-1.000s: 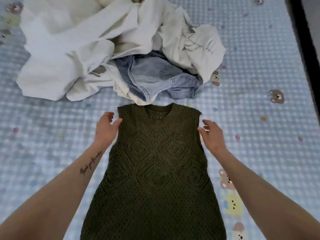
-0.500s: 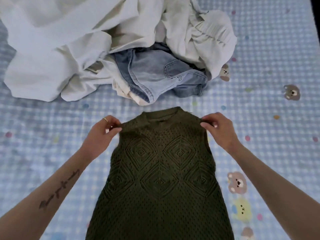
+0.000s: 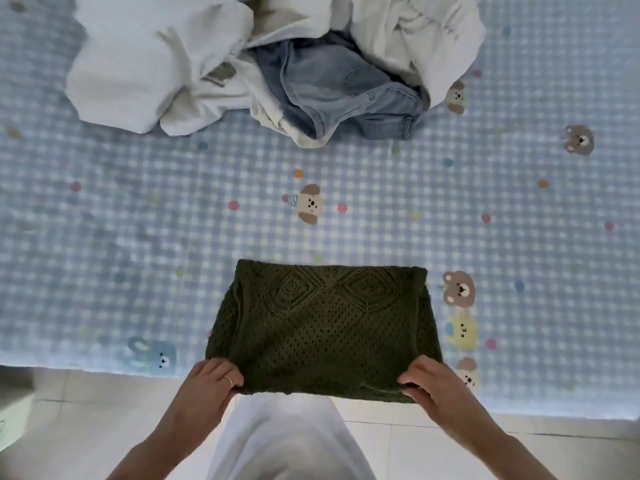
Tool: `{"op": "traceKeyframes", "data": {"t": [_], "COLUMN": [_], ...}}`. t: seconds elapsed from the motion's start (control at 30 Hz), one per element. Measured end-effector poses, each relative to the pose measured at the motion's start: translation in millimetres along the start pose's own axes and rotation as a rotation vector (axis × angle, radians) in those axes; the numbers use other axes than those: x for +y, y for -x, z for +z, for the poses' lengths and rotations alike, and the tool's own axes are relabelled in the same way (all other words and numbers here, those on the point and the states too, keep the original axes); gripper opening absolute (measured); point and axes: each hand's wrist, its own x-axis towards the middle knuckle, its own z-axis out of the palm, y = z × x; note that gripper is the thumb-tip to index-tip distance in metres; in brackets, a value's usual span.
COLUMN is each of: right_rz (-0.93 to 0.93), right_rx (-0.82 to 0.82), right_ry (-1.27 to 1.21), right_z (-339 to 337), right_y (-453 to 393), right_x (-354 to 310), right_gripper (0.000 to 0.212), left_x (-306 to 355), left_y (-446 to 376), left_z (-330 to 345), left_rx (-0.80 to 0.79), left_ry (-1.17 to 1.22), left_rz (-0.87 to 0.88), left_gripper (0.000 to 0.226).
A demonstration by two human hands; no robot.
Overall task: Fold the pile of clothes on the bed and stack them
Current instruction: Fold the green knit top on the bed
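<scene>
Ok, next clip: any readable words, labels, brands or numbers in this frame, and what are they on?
None can be read.
Green knit vest: no label or tag showing.
Jeans in the pile: no legible label or patch.
Bed sheet: only cartoon bears and dots, no lettering.

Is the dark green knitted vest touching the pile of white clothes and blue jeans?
No. The dark green knitted vest lies at the bed's near edge, with bare checked sheet between it and the pile.
</scene>
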Motion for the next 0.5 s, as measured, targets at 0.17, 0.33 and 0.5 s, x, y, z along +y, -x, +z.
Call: {"op": "traceKeyframes", "data": {"t": [0.17, 0.33, 0.5], "right_rz": [0.031, 0.126, 0.531], "right_rx": [0.026, 0.060, 0.601], "right_ry": [-0.008, -0.054, -0.349], "right_z": [22, 32, 7], "right_y": [22, 28, -44], "right_x": [9, 18, 6], "right_gripper": [0.008, 0.013, 0.025], "left_x": [3, 3, 8], "left_y": [22, 26, -58], "left_z": [21, 31, 4], "left_rx": [0.042, 0.053, 0.385], "left_ry": [-0.066, -0.018, 0.392], "left_rz": [-0.014, -0.129, -0.574], "left_gripper": [0.024, 0.029, 0.030]}}
